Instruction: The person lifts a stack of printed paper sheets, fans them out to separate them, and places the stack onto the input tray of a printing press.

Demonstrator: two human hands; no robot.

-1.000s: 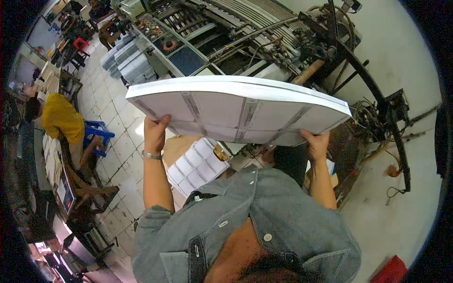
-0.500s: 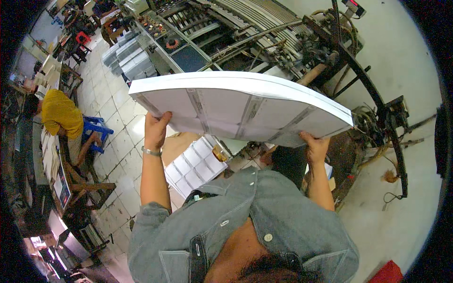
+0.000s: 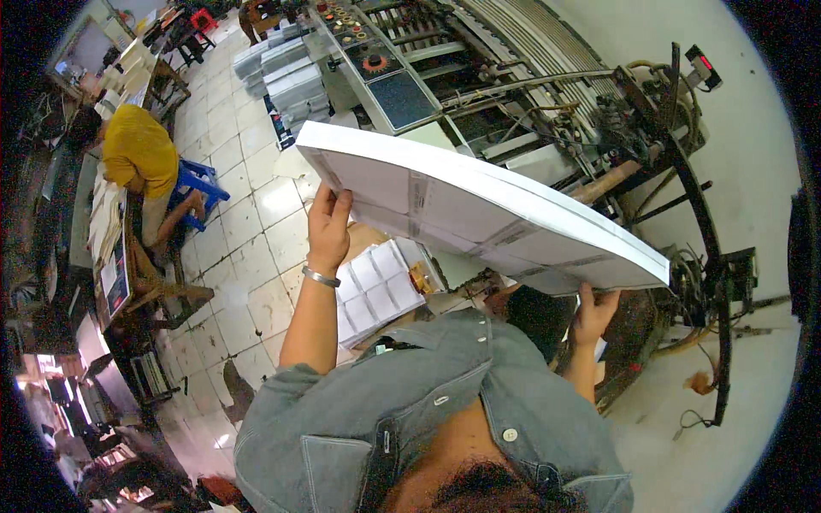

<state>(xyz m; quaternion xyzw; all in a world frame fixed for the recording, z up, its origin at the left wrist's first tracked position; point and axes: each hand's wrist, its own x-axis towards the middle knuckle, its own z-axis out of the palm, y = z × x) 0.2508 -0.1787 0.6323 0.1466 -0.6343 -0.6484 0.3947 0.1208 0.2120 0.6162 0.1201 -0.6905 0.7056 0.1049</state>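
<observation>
A long printing machine (image 3: 479, 94) fills the space ahead of both hands, its grey control panel (image 3: 389, 81) beyond the left hand and its black frame and cables (image 3: 710, 282) curving down past the right hand. To the left of the left hand lies an open stretch of pale tiled floor (image 3: 248, 231), bounded at its far side by a worktop (image 3: 103, 231) where a person in a yellow shirt (image 3: 137, 154) sits on a blue stool (image 3: 201, 184).

Held up between the hands is a thick stack of large white printed sheets (image 3: 479, 209), tilted so its left end sits higher and its right end slopes down toward the machine's frame. The stack's near long edge faces the camera; its right corner comes close to the black frame, while its left end hangs over open floor.

Below the stack, between the forearms, a smaller pile of printed sheets (image 3: 376, 286) rests on a brown surface.

The left hand (image 3: 329, 227) grips the stack's left end from underneath, fingers curled over the near edge, a metal bracelet (image 3: 321, 276) on the wrist. The right hand (image 3: 594, 312) presses up against the underside near the right corner, its fingers closed on the lower edge.
</observation>
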